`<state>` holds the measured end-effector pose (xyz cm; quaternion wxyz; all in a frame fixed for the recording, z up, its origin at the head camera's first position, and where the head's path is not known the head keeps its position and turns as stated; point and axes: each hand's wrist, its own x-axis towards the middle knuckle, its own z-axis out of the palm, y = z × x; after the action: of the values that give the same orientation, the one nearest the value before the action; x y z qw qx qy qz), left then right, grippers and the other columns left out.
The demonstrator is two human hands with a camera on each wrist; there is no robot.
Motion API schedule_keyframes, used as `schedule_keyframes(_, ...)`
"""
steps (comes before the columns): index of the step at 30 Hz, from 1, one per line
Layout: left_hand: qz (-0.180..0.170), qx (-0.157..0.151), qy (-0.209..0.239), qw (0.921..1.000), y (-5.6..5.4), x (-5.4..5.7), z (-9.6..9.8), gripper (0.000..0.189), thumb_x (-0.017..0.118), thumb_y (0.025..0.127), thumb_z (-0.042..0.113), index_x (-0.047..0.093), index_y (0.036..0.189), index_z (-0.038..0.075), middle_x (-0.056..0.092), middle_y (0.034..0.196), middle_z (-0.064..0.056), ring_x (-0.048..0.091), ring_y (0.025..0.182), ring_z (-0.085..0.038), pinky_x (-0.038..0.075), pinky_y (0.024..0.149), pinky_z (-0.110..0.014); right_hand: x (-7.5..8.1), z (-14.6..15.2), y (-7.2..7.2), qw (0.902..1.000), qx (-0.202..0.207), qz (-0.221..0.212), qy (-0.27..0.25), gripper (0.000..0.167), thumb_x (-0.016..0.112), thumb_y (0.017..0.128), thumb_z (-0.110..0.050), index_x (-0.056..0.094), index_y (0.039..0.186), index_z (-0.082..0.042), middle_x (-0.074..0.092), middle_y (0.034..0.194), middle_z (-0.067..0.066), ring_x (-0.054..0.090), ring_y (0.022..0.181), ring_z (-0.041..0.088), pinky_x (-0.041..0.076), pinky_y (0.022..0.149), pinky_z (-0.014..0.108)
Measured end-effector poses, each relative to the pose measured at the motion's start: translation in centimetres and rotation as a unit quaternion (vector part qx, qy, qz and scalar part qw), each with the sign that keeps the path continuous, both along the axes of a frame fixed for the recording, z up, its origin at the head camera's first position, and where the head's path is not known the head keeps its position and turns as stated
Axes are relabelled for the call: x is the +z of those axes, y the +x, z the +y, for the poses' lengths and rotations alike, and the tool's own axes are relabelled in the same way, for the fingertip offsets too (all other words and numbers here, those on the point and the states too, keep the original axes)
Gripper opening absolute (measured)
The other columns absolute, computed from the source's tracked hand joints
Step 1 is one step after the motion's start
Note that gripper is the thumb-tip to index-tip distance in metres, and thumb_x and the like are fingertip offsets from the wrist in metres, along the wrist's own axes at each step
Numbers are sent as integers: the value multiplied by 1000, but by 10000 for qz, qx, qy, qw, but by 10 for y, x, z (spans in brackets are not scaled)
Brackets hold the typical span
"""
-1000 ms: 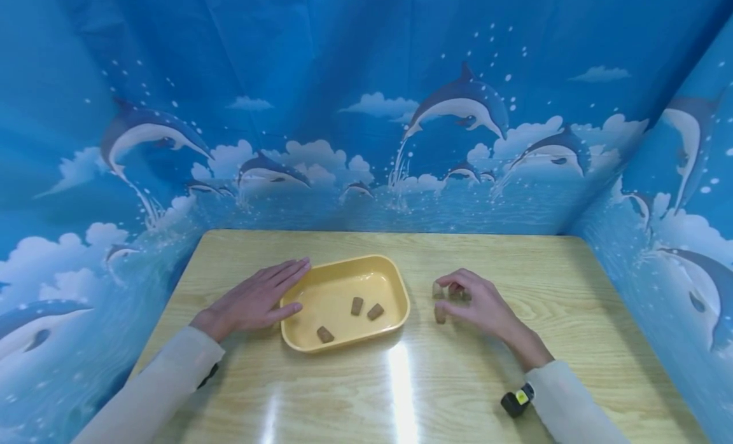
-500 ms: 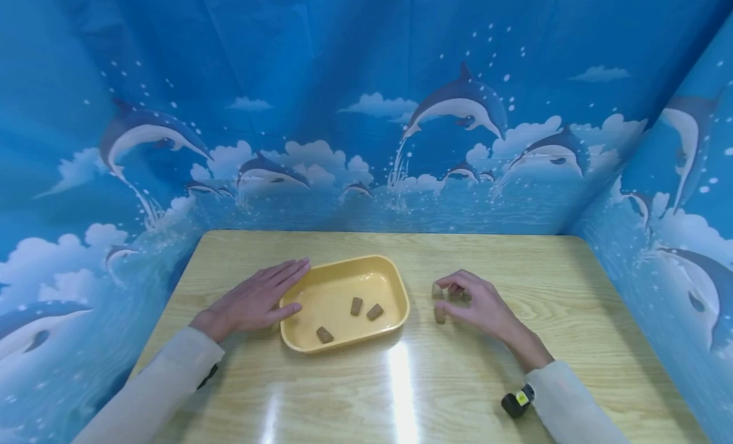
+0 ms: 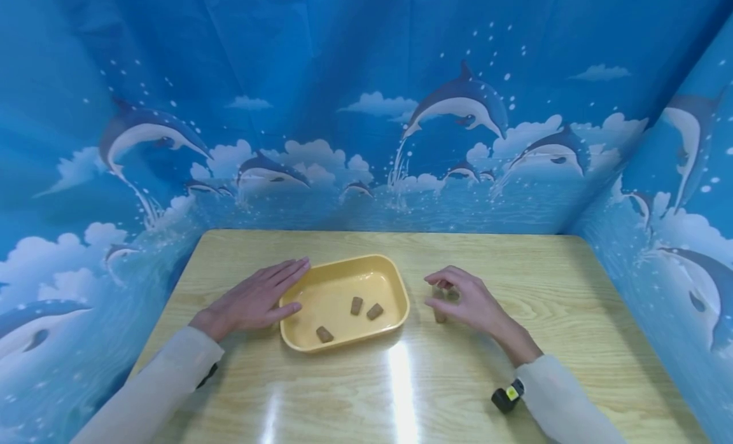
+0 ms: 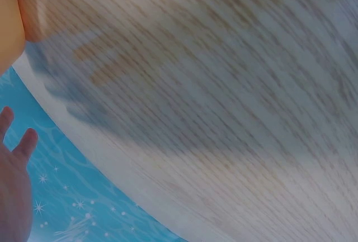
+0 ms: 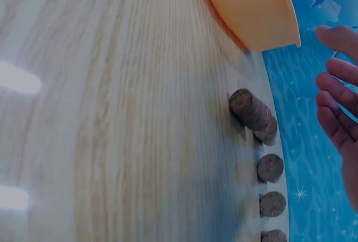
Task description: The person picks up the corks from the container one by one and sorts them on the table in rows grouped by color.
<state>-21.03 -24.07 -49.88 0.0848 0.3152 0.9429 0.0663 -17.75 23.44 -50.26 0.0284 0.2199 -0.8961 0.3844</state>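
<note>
While the left hand (image 3: 252, 304) rests straight-fingered on the yellow tray (image 3: 326, 304), three brown plugs (image 3: 356, 305) lie inside, seen from the head; the right hand (image 3: 472, 301) curves over others, thumb and fingertips apart. The left wrist shows mostly table (image 4: 224, 85). From the right wrist, loose plugs (image 5: 271, 167) stand in a row, ungripped: probably light, firm, corky; I'd pinch their sides.

The left sleeve (image 3: 151, 390) and the right sleeve (image 3: 564, 399) are long, plain and pale, off-white to grey, ending at the wrist, with the left hand (image 3: 258, 301) and the right hand (image 3: 472, 304) bare beyond them. I can make out a small, blocky black device (image 3: 502, 401) by the right sleeve, bearing a bright yellow-green square (image 3: 511, 392); under the left sleeve a black sliver (image 3: 207, 375) shows.
</note>
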Motion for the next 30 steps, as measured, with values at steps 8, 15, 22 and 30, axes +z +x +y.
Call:
schedule_keyframes(8, 34, -30, 76, 10000, 0, -1, 0, 85, 54, 110, 58, 16, 177, 24, 21, 184, -5, 28, 167, -37, 30, 133, -63, 8, -20, -5, 9999, 163, -50, 24, 45, 89, 92, -27, 74, 132, -9, 77, 122, 11, 72, 108, 34, 63, 95, 57)
schedule_keyframes(15, 8, -38, 29, 10000, 0, 1, -1, 86, 53, 110, 59, 14, 177, 24, 18, 184, -4, 26, 168, -35, 29, 134, -62, 9, -38, -11, 9992, 392, -89, -6, 46, 88, 93, -28, 74, 132, -10, 76, 124, 8, 71, 109, 34, 62, 95, 57)
schedule_keyframes(22, 20, -37, 45, 10000, -1, 1, 0, 86, 54, 110, 59, 15, 177, 24, 19, 184, -4, 26, 168, -36, 30, 133, -62, 12, -54, -14, 9982, 590, -70, 12, 45, 86, 94, -30, 74, 132, -9, 76, 123, 9, 71, 109, 30, 62, 97, 55)
schedule_keyframes(30, -36, -1, -27, 10000, -1, 0, 0, 87, 53, 109, 61, 13, 177, 26, 19, 184, -3, 26, 168, -34, 29, 134, -61, 11, -75, -15, 9960, 852, -271, 65, 47, 85, 96, -30, 72, 135, -8, 75, 125, 11, 70, 113, 33, 61, 99, 46)
